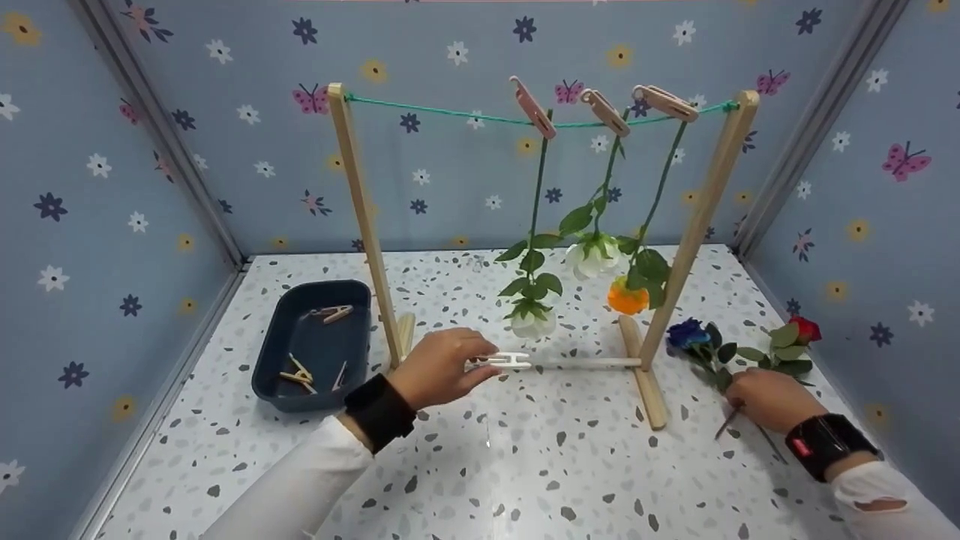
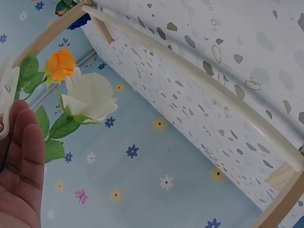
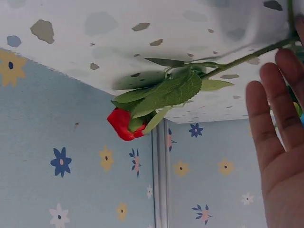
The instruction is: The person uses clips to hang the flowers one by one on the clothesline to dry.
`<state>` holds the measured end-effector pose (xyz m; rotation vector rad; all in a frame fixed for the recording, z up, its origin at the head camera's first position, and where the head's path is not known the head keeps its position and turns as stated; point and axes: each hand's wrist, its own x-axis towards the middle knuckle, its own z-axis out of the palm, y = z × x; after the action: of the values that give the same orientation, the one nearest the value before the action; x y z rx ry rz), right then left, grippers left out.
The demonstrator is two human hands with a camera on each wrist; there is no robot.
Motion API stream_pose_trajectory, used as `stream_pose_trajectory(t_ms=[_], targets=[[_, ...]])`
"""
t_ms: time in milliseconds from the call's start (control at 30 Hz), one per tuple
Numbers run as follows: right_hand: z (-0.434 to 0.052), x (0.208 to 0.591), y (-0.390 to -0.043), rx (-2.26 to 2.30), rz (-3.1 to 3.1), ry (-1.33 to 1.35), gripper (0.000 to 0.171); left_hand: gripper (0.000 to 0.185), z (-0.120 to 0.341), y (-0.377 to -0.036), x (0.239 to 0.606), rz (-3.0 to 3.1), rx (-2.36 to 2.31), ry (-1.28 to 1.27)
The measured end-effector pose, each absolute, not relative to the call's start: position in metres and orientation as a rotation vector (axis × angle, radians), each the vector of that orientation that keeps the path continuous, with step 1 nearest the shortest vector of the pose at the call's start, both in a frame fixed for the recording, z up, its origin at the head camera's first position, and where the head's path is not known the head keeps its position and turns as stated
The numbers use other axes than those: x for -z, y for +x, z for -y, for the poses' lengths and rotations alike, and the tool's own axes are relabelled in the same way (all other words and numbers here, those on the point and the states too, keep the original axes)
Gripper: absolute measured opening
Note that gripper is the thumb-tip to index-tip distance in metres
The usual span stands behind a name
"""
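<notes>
My left hand pinches a white clothespin between thumb and fingers, in front of a wooden frame. On the right, my right hand is low at the table, its fingers around the stem of a blue rose. Beside that lies a red rose, whose stem runs under the hand; the right wrist view shows its red bloom near the tabletop. From the green string two white roses and an orange rose hang upside down, each under a pinkish clothespin.
A dark blue tray with several clothespins stands left of the frame. Wooden posts hold the string, and a pale crossbar joins their feet. Patterned walls enclose the speckled table at the back and sides.
</notes>
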<state>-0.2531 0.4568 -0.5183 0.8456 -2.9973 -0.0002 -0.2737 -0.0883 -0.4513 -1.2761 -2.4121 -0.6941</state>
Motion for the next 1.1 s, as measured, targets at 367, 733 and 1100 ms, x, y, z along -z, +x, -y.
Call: stream_pose_trajectory(t_ms=[367,733,1100], targets=[[-0.449,0.502,-0.257,0.010,2.789,0.783,0.019,0.019,0.098,-0.274,0.442,2.436,0.710,-1.239],[-0.409,0.454,-0.268,-0.236,2.359,0.804,0.027,0.023,0.110,-0.279,0.415,2.415,0.729,-1.212],[-0.337,0.389,-0.275,-0.422,2.221,0.829,0.023,0.020,0.121,-0.291,0.365,2.337,0.773,-1.270]])
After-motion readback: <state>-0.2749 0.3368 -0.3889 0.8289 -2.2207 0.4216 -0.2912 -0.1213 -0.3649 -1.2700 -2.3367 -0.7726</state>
